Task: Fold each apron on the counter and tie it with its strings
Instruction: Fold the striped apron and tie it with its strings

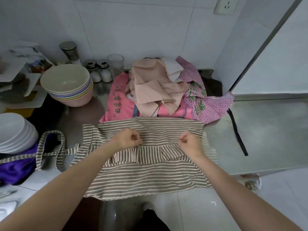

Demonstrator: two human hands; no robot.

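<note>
Both fists tight: left hand (129, 138) and right hand (190, 142) each pinch a fold of the striped apron (141, 174), spread across the steel counter (266, 130) dead centre. At 12 o'clock, an apron pile (155, 87). At 10 o'clock, stacked bowls (66, 84); at 9, white plates (15, 130).

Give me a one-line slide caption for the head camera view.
Both hands, left hand and right hand, grip the striped apron spread on the steel counter, other aprons heaped behind.
</note>
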